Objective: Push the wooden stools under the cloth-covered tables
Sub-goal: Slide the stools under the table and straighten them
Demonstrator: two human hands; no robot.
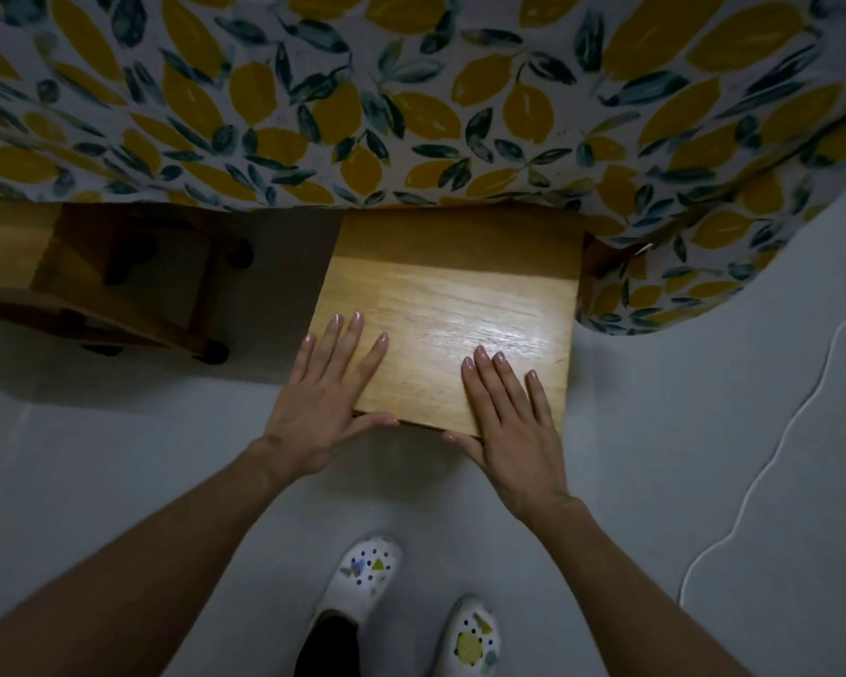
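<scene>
A wooden stool (453, 305) with a square pale seat stands in front of me, its far edge tucked under the hanging lemon-print tablecloth (411, 100). My left hand (323, 403) lies flat on the seat's near left corner, thumb along the near edge. On the near right part of the seat rests my right hand (506, 422), fingers spread, thumb hooked over the near edge. A second wooden stool (118, 280) stands to the left, partly under the cloth, its legs and rungs showing.
The floor (680, 456) is plain grey. A white cable (763, 471) snakes across it on the right. My feet in white patterned clogs (367, 583) stand just behind the stool. The cloth drapes low at the right corner (680, 266).
</scene>
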